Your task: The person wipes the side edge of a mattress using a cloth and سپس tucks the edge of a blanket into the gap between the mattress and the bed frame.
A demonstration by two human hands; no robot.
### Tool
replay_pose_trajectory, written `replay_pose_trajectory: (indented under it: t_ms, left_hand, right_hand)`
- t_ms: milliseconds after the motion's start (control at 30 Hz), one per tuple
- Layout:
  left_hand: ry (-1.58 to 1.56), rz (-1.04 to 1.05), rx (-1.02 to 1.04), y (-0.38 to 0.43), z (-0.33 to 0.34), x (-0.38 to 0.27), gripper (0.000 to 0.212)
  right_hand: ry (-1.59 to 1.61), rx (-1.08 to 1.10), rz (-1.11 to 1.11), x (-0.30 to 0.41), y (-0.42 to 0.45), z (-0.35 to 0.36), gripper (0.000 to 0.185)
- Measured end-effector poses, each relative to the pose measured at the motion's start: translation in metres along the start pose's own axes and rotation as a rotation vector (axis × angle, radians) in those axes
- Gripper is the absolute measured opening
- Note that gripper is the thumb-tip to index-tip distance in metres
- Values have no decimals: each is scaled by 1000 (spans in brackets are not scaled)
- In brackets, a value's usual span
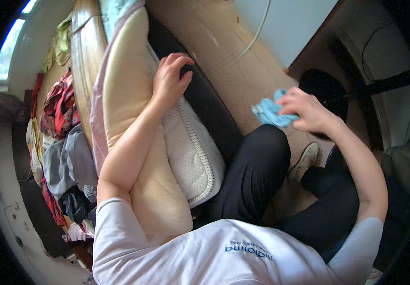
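Note:
Scrunched in my right hand (306,110) is a light blue cloth (271,108), held above the floor just beyond my bent knee. My left hand (173,78) is over the inner edge of a black padded bed frame (205,96), its fingers loosely curled and the thumb apart, with nothing visible in it. Whether its fingertips touch the frame is hard to tell. Under my left forearm lies a cream quilt or pad (128,74). A white quilted mattress (187,149) with a stitched border sits between the cream layer and the frame.
Wood-look flooring (208,32) runs alongside the bed frame. A pale panel (283,28) with a white cable (262,28) stands ahead. At right is a round black base (322,96). Grey clothes (71,156) and red patterned fabric (61,107) are heaped at far left.

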State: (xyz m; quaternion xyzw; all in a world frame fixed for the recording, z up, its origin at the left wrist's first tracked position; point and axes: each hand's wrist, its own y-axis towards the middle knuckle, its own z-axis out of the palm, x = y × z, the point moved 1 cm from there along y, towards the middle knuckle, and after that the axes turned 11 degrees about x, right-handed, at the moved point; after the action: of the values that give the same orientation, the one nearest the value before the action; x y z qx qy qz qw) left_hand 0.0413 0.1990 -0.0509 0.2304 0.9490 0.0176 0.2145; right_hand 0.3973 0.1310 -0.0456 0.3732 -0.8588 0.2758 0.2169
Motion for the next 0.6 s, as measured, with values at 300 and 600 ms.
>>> replay_pose_trajectory:
  t_ms: [300, 600]
  left_hand:
    - [695, -711, -48, 90, -100, 63, 71]
    - [520, -630, -134, 86, -157, 88, 44]
  right_hand:
    - [52, -235, 119, 24, -85, 12, 33]
    - [41, -242, 206, 13, -84, 13, 32]
